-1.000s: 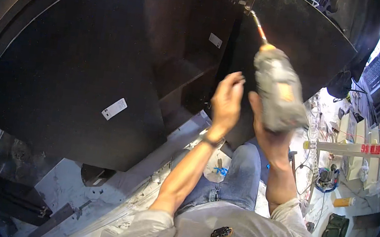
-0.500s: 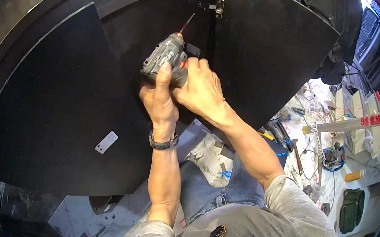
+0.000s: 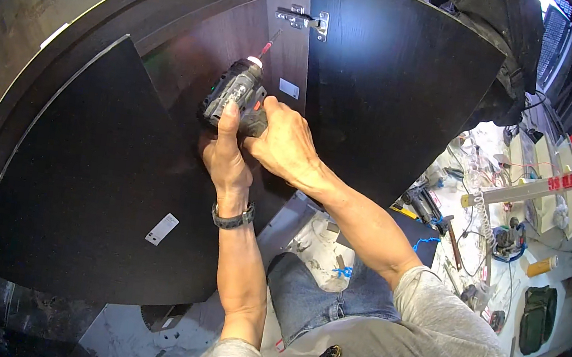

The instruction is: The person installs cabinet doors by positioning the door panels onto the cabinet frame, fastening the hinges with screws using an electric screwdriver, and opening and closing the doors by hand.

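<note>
A grey and black cordless drill (image 3: 234, 92) with a red-tipped bit (image 3: 268, 47) is held in front of a dark cabinet interior. My left hand (image 3: 226, 156), with a black watch on its wrist, grips the drill from below. My right hand (image 3: 286, 142) wraps the drill's handle from the right. The bit points up toward a metal hinge (image 3: 305, 19) on the edge of the right cabinet door (image 3: 392, 84), without touching it.
An open dark cabinet door (image 3: 83, 181) stands at the left. To the right lies a cluttered floor with hand tools (image 3: 434, 209), wires, a white shelf frame (image 3: 538, 186) and a green pouch (image 3: 539, 316). My knees in jeans are below.
Both hands and the drill have swung from the upper right, where the bit touched the cabinet top, to the centre. Both hands now grip the drill, its bit aimed at the hinge.
</note>
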### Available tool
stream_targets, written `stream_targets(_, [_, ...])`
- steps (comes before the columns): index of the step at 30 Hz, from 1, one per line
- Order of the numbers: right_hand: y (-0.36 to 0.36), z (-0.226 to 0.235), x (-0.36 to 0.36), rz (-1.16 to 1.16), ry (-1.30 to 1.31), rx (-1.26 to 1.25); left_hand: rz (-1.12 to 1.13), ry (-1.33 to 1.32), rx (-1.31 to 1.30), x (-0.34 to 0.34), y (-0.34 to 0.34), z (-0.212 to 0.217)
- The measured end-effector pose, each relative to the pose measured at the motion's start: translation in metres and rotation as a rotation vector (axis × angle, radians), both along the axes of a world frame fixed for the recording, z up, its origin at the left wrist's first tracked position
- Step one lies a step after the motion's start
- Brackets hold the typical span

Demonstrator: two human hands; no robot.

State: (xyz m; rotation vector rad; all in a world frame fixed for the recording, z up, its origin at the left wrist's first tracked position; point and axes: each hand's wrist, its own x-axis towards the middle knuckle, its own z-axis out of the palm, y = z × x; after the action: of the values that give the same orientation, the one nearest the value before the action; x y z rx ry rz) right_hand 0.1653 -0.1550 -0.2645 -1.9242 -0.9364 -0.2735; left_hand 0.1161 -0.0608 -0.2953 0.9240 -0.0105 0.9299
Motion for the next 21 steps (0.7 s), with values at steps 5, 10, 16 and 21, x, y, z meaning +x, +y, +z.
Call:
stream_targets(5, [0.004, -0.01, 0.009, -0.001, -0.039, 0.046, -0.014, -0.043, -0.023, 0.006, -0.004, 0.009])
stream_targets(10, [0.003, -0.005, 0.008, 0.015, 0.028, 0.025, 0.247, 0.162, 0.128, 0.007, -0.02, 0.015])
stream_targets(16, [0.006, -0.009, 0.01, 0.025, -0.03, 0.085, 0.239, 0.09, 0.157, 0.01, -0.013, 0.014])
stream_targets(21, [0.009, -0.004, 0.021, -0.013, -0.038, 0.117, 0.217, 0.185, 0.205, 0.014, -0.008, 0.026])
